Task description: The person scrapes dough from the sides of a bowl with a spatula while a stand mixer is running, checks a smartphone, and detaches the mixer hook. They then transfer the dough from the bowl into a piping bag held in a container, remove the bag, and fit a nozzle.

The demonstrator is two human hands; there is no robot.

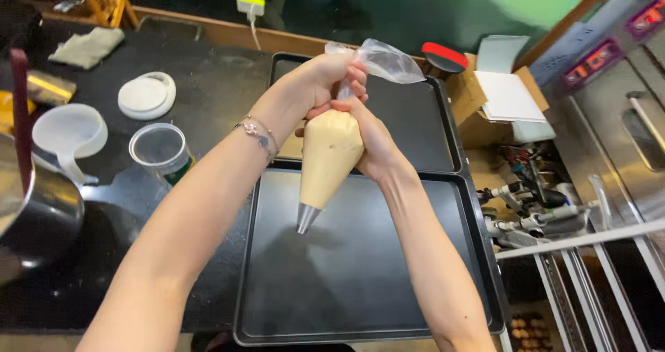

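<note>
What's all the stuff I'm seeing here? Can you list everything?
piping bag: one, clear plastic filled with beige batter, metal tip, held above the near tray
baking trays: two, dark, one near, one behind it
plastic cup: one, clear, left of the trays
measuring jug: one, white, far left
round lid: one, white, on the black counter
metal bowl: one, silvery, left edge
cloth: one, pale, top left
cardboard box: one, brown, right of the far tray
left hand: grips the bag's twisted top; bracelet on its wrist
right hand: wraps the bag's body
</note>
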